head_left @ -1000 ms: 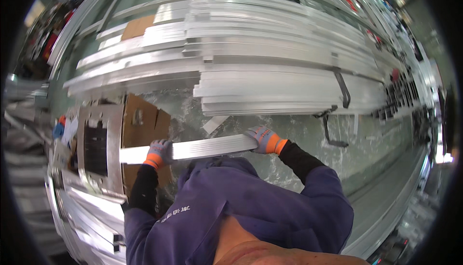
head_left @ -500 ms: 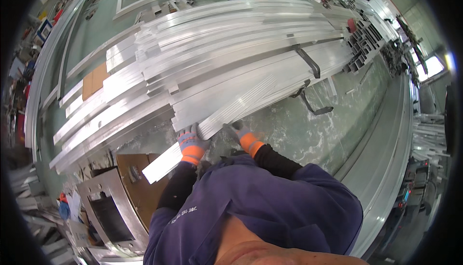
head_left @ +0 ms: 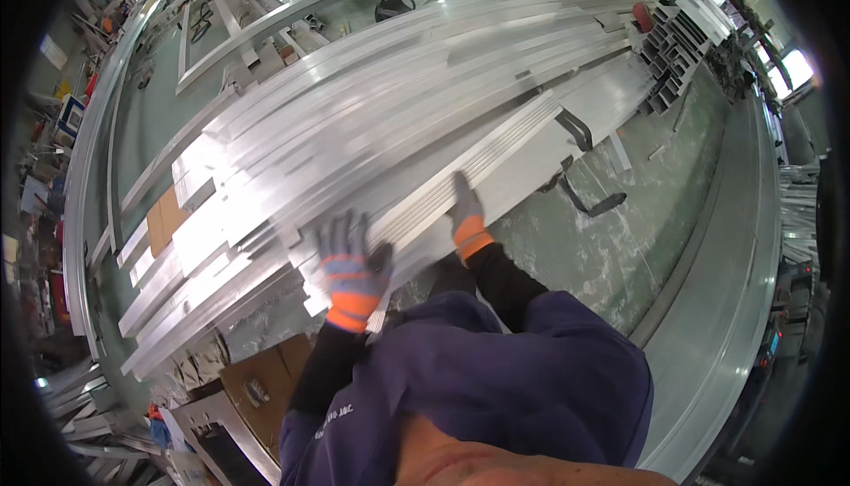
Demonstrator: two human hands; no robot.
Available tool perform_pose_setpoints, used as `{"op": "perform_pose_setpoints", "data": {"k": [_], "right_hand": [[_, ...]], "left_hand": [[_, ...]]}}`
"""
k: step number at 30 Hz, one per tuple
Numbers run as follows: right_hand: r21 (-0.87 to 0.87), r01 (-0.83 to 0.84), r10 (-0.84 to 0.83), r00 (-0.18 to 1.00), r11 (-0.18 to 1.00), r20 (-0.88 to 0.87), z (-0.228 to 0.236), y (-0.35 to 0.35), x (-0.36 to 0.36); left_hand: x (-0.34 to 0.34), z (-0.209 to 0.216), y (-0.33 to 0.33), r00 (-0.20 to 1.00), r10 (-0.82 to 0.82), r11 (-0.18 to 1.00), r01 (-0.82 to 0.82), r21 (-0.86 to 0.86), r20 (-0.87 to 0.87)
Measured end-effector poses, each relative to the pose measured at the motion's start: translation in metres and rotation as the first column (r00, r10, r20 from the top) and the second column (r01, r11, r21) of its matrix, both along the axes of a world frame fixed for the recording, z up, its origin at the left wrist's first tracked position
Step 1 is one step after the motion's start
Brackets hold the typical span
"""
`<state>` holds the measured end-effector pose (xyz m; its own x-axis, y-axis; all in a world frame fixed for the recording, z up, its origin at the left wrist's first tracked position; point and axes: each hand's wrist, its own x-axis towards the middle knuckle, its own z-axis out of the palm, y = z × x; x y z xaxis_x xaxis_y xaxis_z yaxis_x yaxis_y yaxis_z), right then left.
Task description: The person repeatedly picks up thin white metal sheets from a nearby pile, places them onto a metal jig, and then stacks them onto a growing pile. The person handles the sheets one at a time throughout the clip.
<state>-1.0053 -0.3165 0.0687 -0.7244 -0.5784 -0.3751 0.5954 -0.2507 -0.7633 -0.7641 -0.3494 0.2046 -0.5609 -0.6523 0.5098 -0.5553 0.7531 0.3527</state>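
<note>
- Cardboard sheet point(head_left: 166, 218): one, at the left ends of the metal bars point(head_left: 398, 88), too blurred to count.
- Left hand point(head_left: 348, 265): one, gloved, fingers spread; contact unclear.
- Ribbed strip point(head_left: 496, 151): one visible, lying along the bars; seemingly laid down, hands not yet clear.
- Right hand point(head_left: 466, 210): one, gloved, at strip's edge; pinch cannot be told.
- Black straps point(head_left: 575, 129): two.

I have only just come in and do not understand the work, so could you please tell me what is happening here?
A gloved person is handling a long ribbed metal piece, which lies on the near side of a large pile of metal profiles. The right hand is at its right edge. The left hand is open beside its near end, fingers spread; blur hides whether it touches. A black strap lies near the far end.
</note>
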Motion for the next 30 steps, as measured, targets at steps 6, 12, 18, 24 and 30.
{"op": "perform_pose_setpoints", "data": {"k": [6,12,18,24,30], "right_hand": [[0.044,0.204,-0.191,0.960,0.978,-0.204,-0.003,-0.092,-0.270],[0.248,0.402,-0.364,0.913,0.881,-0.184,-0.027,-0.186,-0.493],[0.274,0.365,-0.296,0.918,0.890,-0.262,-0.013,-0.235,-0.577],[0.341,0.415,-0.316,0.897,0.843,-0.310,-0.028,-0.248,-0.635],[0.371,0.400,-0.341,0.915,0.838,-0.215,-0.044,-0.290,-0.667]], "left_hand": [[-0.029,-0.017,-0.051,0.916,0.396,0.917,-0.393,0.064,-0.057],[-0.062,-0.111,-0.162,0.567,0.751,0.452,-0.065,0.890,-0.339],[-0.152,-0.186,-0.304,0.676,0.575,0.261,0.383,0.886,-0.461],[-0.252,-0.193,-0.394,0.410,0.818,0.033,0.667,0.745,-0.403],[-0.251,-0.207,-0.403,0.732,0.494,0.453,0.244,0.857,-0.469]]}}
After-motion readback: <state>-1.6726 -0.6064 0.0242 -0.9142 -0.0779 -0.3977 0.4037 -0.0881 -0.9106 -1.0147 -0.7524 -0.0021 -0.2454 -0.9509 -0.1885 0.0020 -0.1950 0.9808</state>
